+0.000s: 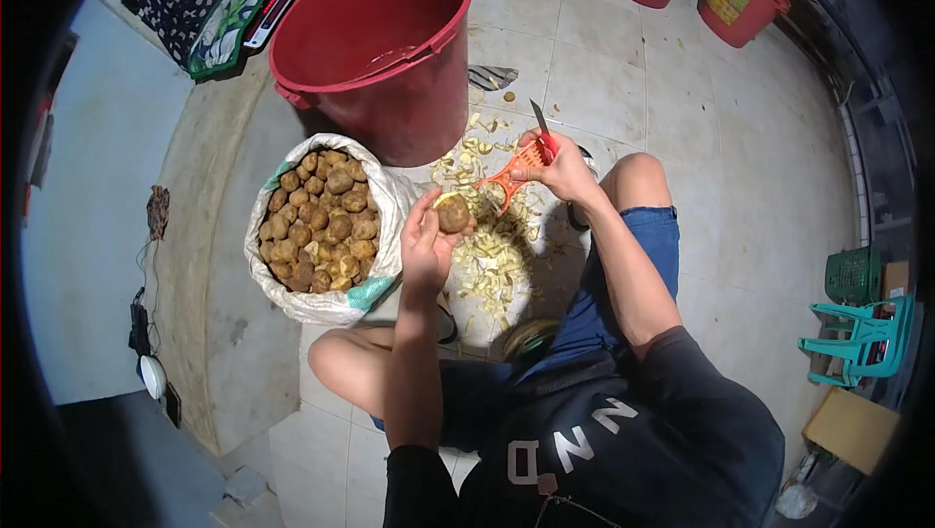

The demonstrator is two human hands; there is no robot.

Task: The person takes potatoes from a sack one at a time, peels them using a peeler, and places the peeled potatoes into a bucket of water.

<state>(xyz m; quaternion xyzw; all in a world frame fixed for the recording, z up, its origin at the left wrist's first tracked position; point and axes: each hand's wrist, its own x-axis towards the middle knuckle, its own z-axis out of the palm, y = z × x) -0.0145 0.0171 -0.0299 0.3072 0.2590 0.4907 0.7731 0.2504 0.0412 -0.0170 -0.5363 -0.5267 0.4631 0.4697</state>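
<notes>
On tile flr (740,207): peels (492,260) nr tub (414,99).

Potatoes (321,221) in sack (392,207), tub (414,104) behind, peelings (487,270) on floor (750,226) right

Left hand (426,244): brown potato (454,216), pale yellow along one edge; right hand (569,177): orange peeler (516,174); beyond them, red tub (404,114).

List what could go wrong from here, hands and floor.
1. The right hand holds an orange peeler with a knife, its blade bare; a careless swing might cut someone.
2. The left hand has fingers around the potato; a slipping peeler could nick them.
3. Peelings litter the tiled floor; standing up, the person might slip.
</notes>
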